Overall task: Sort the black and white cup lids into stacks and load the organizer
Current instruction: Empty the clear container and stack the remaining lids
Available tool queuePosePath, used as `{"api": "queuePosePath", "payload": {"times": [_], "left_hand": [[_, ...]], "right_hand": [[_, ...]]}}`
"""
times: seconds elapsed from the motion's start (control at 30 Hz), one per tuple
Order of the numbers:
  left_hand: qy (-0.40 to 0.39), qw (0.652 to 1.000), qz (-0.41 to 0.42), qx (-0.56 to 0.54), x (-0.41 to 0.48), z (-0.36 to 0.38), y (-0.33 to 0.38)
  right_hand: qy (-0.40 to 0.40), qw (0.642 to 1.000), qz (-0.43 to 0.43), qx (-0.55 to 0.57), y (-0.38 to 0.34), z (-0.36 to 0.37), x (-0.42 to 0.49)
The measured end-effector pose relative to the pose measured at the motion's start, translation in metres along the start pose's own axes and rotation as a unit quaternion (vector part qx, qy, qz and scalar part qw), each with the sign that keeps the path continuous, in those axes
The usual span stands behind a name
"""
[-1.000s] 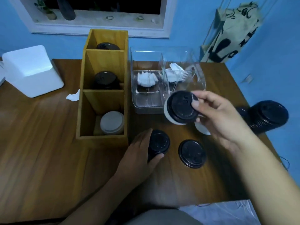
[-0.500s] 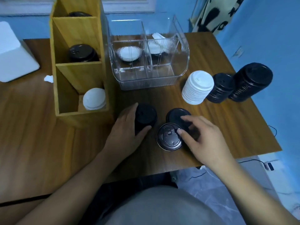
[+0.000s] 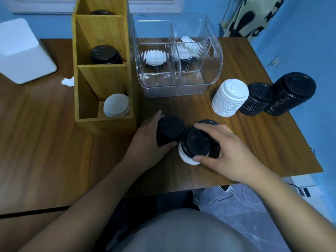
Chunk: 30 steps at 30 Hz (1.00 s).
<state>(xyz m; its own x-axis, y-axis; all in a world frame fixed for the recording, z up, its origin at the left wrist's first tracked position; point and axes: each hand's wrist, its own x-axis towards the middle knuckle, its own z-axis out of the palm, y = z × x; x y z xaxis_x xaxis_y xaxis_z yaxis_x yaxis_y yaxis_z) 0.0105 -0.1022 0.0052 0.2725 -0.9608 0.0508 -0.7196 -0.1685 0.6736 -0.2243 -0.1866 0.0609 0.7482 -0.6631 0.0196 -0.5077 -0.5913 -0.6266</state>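
Gripping lids (image 3: 196, 143), seemingly stacked: right hand (image 3: 227, 152).

Likely a home room: blue walls (image 3: 300, 42), window sill (image 3: 154, 8), hanging tote bag (image 3: 251, 17), wooden table (image 3: 45, 142).

Left hand (image 3: 148, 142) curls round a black lid stack (image 3: 170, 129); right hand (image 3: 225, 153) pinches a black lid (image 3: 197, 142) between thumb and fingertips.

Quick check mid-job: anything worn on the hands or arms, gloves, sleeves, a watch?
Nothing visible. The left hand and right hand are bare, with no gloves, rings or watch. Both forearms are uncovered up to the frame edge; no sleeves show.
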Motion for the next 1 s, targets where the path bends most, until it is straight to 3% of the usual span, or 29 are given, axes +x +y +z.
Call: {"api": "queuePosePath", "payload": {"times": [0.13,0.43,1.0], "left_hand": [[-0.010,1.000,-0.007,-0.015,0.001,-0.001,0.000],[-0.011,0.999,-0.021,-0.041,0.002,-0.003,0.001],[0.010,1.000,0.016,0.008,-0.001,0.001,0.000]], "right_hand": [[-0.100,0.991,-0.073,-0.045,0.002,-0.015,0.029],[-0.143,0.978,-0.137,-0.068,-0.015,-0.025,0.085],[-0.215,0.963,-0.123,-0.110,-0.012,-0.001,0.110]]}}
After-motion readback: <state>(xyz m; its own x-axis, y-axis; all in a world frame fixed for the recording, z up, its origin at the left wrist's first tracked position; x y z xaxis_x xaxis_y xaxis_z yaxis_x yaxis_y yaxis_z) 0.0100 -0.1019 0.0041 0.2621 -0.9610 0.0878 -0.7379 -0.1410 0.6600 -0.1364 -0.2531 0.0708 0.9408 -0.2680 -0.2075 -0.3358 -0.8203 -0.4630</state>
